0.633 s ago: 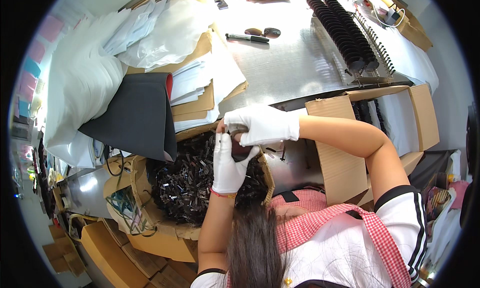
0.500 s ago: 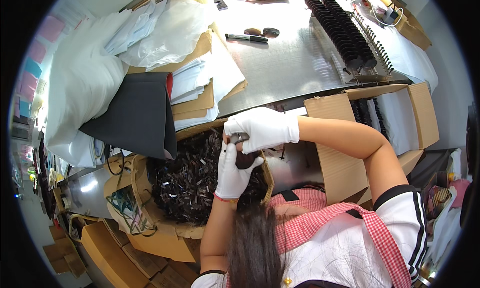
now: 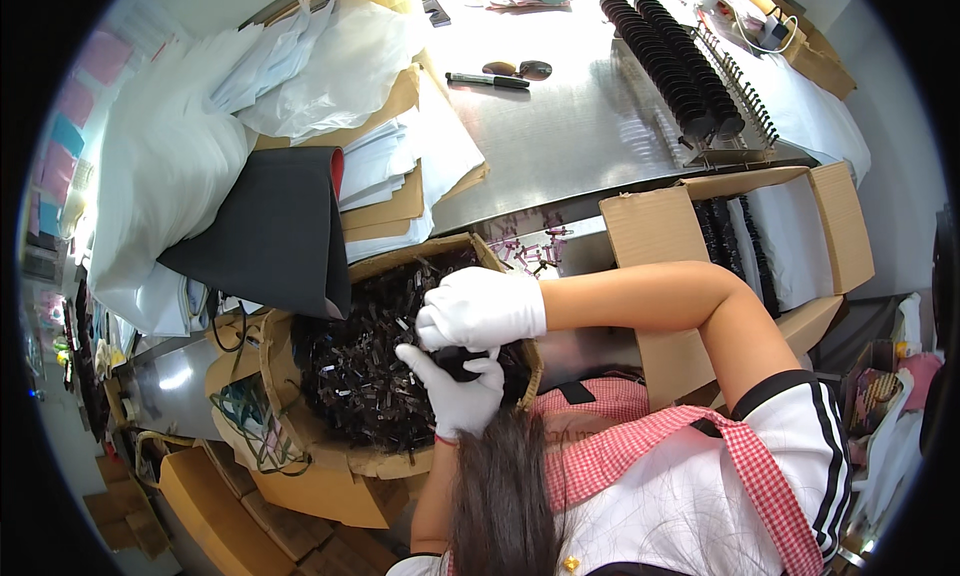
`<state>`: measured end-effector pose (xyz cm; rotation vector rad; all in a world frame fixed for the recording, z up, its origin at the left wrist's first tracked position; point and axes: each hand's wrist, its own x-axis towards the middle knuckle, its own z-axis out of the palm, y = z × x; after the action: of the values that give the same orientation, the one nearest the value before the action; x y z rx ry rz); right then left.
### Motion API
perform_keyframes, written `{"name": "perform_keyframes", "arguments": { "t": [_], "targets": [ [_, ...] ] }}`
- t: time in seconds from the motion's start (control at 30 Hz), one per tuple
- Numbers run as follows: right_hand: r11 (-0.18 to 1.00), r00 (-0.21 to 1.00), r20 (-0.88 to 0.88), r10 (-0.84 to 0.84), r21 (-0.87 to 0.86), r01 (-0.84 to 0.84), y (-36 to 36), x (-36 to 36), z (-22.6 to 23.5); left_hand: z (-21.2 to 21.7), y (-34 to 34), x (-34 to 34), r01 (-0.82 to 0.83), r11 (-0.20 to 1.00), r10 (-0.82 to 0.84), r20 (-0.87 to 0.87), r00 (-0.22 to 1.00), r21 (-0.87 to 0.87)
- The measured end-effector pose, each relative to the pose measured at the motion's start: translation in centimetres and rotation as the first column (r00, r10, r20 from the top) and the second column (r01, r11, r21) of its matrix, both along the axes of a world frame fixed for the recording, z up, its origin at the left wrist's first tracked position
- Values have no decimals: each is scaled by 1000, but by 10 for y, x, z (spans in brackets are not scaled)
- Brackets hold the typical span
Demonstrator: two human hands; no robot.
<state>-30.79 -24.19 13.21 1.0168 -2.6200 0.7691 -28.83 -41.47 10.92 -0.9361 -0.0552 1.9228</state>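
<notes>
My left hand (image 3: 462,398), in a white glove, is low over a carton (image 3: 528,371) full of dark plastic scraps (image 3: 365,366). Between its thumb and fingers sits a dark, rounded lens-like piece (image 3: 461,363), partly covered by the gloves. Just above, my right hand (image 3: 485,308), also gloved in white, is closed with its back toward the view. Its fingertips curl down toward the scraps, and whatever they grip is hidden. The two hands nearly touch.
Beyond the carton, a metal table (image 3: 560,141) bears a marker pen (image 3: 488,80), two dark lenses (image 3: 517,70) and a rack of black discs (image 3: 680,71). An open cardboard box (image 3: 650,241) stands right. Papers (image 3: 380,166) and a black folded sheet (image 3: 270,226) lie left. Small purple-black pieces (image 3: 535,251) are scattered behind.
Both hands have come lower and nearer to me; the right one has turned its back to view and closed. The round dark piece is now more covered. Purple-black pieces behind have come into sight.
</notes>
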Motion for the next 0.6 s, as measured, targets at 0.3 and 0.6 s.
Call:
{"name": "perform_keyframes", "arguments": {
  "t": [0.3, 0.6],
  "targets": [
    [309, 308, -370, -877, 58, 949, 164, -97, -6, -9, -48, 1, -151, 988, 144, -236, 961, -13],
    [478, 423, 246, -872, 239, 845, 262, -132, -32, -5, -46, -25, -282, 958, 288, -193, 938, 55]
  ]
}}
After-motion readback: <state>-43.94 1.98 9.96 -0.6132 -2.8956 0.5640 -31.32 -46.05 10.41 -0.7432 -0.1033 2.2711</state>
